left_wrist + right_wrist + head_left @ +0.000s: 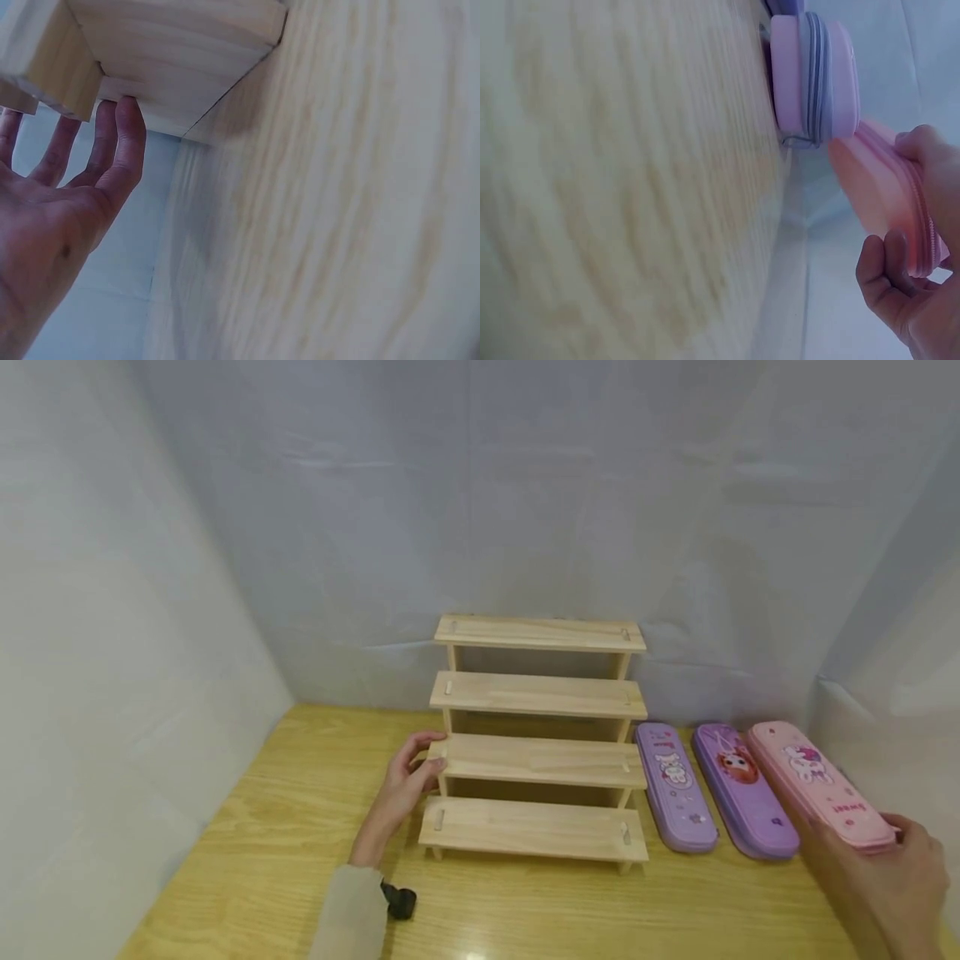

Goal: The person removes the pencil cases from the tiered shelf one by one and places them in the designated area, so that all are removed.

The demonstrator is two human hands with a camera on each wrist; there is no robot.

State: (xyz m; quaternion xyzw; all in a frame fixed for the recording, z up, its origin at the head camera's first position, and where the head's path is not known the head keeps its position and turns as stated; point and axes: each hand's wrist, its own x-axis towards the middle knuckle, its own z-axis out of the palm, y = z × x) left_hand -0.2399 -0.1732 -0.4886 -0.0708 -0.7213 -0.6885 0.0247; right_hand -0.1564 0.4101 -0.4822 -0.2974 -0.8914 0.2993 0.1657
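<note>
A tiered wooden display rack (536, 760) with several steps stands mid-table. My left hand (401, 789) holds the left end of its second step from the bottom; in the left wrist view, the fingertips (129, 109) of that hand touch the pale wood. At the far right my right hand (903, 868) grips the near end of a pink pencil case (817, 781) with a white rabbit picture. The right wrist view shows this pink case (881, 187) tilted and lifted off the table at the held end, thumb on one side and fingers on the other.
Two purple pencil cases lie between rack and pink case: a light one (677, 789) close to the rack, a darker one (746, 793) beside it. Pale cloth (480, 485) hangs behind and at both sides of the wood-grain table (300, 827).
</note>
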